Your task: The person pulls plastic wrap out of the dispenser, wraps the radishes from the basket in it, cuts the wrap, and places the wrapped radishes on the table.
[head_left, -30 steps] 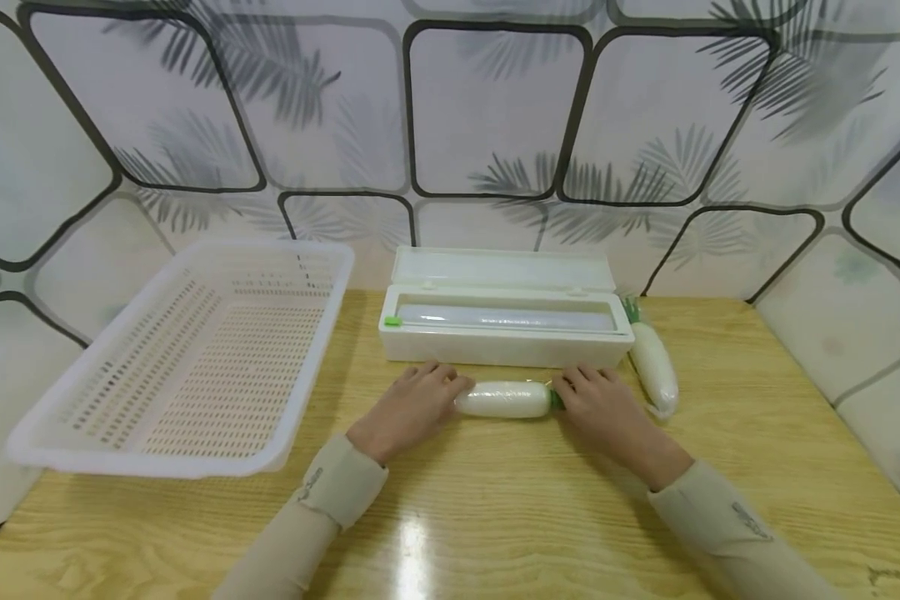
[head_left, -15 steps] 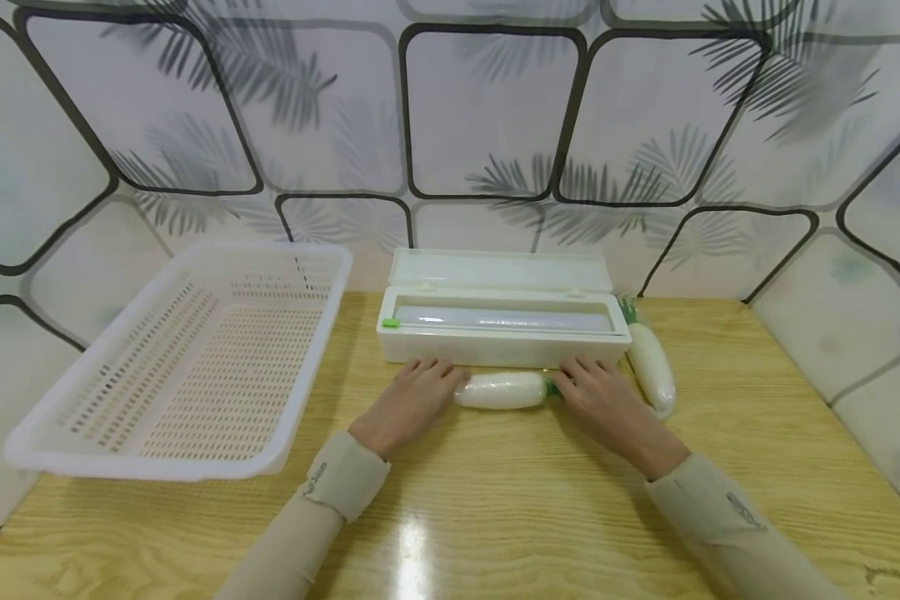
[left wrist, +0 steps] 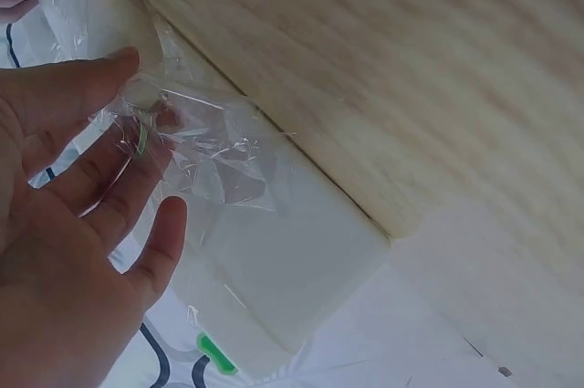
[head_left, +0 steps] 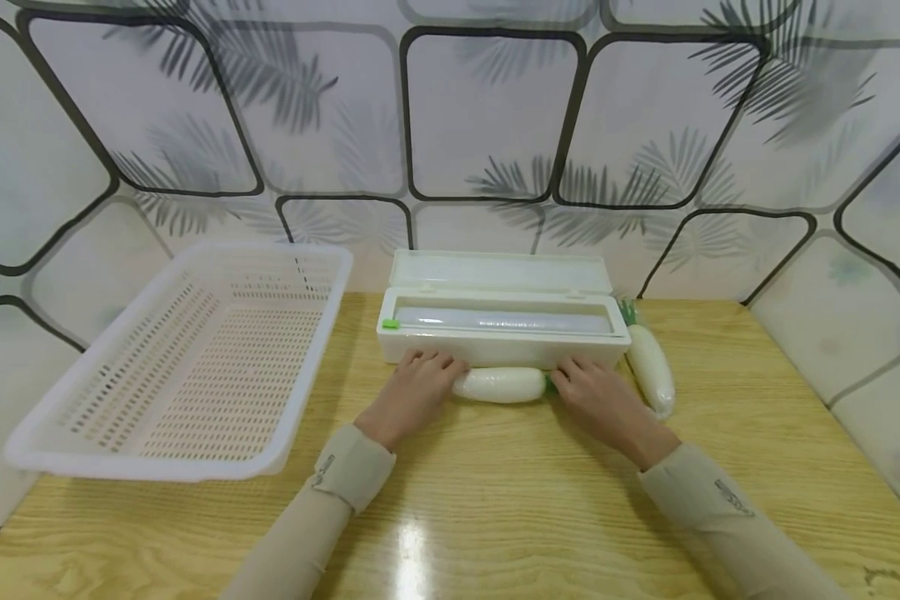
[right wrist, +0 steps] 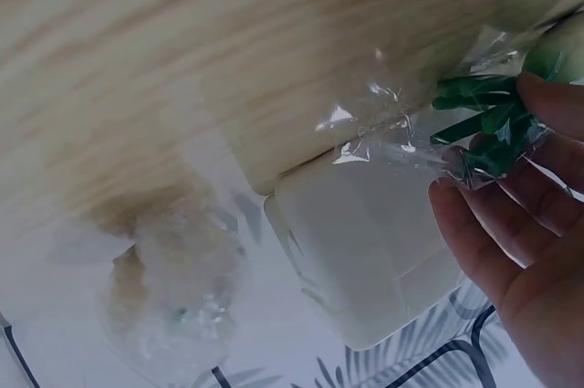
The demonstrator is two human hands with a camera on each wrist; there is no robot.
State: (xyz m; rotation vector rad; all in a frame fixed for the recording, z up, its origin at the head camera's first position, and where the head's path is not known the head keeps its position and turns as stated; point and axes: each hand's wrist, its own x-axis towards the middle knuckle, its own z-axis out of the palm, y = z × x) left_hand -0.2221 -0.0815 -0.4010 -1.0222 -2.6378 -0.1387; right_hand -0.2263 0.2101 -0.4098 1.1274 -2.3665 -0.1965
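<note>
A white radish [head_left: 501, 385] wrapped in clear plastic film lies crosswise on the table, just in front of the film box. At its left end my left hand [head_left: 420, 385] holds the tip, and loose film [left wrist: 224, 146] sticks out past the fingers in the left wrist view. The right hand [head_left: 596, 400] holds the other end, where thumb and fingers meet at the green leaf stubs [right wrist: 493, 123] inside the film. Behind both hands stands a white cling film box [head_left: 502, 346], lid up, with a film roll [head_left: 502, 320] and a green slider [head_left: 391, 323].
A second wrapped radish [head_left: 651, 367] lies to the right of the box, its green top toward the wall. On the left stands a large white plastic basket [head_left: 150, 465] with slotted sides. Patterned wall covering [head_left: 495, 117] borders the wooden table [head_left: 525, 517].
Both hands have moved slightly forward with the radish between them, bringing it closer to the film box. The box, basket and second radish stay in place.
</note>
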